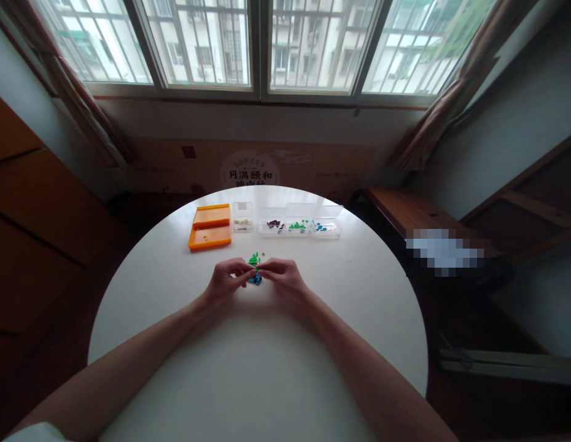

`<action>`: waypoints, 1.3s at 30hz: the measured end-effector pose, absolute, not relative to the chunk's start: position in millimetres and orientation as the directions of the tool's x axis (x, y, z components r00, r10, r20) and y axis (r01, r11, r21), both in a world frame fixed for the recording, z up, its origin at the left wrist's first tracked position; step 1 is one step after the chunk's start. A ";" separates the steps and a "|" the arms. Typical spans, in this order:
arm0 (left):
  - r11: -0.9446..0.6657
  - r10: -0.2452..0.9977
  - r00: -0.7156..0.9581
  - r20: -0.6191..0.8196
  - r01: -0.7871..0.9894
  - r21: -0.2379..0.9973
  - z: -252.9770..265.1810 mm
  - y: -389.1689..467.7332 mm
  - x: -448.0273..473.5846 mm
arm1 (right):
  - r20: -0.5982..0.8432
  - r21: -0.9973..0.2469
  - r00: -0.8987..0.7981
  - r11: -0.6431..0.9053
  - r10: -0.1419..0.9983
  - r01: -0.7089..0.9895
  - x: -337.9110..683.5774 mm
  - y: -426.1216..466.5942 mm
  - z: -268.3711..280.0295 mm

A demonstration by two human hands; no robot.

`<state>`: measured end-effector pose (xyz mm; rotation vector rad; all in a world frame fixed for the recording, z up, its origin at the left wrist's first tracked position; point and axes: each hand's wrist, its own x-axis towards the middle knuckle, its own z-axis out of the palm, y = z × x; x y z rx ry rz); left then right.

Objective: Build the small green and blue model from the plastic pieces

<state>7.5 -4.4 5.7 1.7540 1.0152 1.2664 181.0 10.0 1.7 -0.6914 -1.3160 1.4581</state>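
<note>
Over the middle of the white table [248,362], my two hands meet fingertip to fingertip. Both my left hand [226,280] and my right hand [284,277] are closed in a pinch around a small green piece [256,268]; its exact shape is too small to make out. Just beyond the fingertips lie several loose bright green pieces [254,258]. Several blue pieces [255,280], with some darker bits among them, sit on the near side, partly hidden by my fingers.
An orange tray [210,237] holding a few tiny yellowish bits stands at the back left. Beside it is a small clear box [242,222] with pale pieces. Farther right, open clear compartments hold dark brown pieces [275,225], green pieces [298,226] and blue pieces [320,226].
</note>
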 end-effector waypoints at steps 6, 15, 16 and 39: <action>-0.411 0.906 0.193 0.377 0.179 0.894 4.9 -4.3 7.8 | 0.186 -0.948 -0.320 0.084 0.929 -0.307 180.6 9.6 1.2; -0.404 0.909 0.189 0.371 0.180 0.897 5.6 -4.4 8.6 | 0.165 -0.952 -0.295 0.073 0.941 -0.298 180.2 9.6 1.0; -0.402 0.910 0.189 0.370 0.180 0.898 5.5 -4.3 8.5 | 0.164 -0.953 -0.294 0.074 0.942 -0.295 180.3 9.6 0.9; -0.346 0.929 0.202 0.310 0.173 0.922 8.6 -6.0 9.2 | 0.199 -0.964 -0.284 0.134 0.938 -0.231 181.2 9.2 0.4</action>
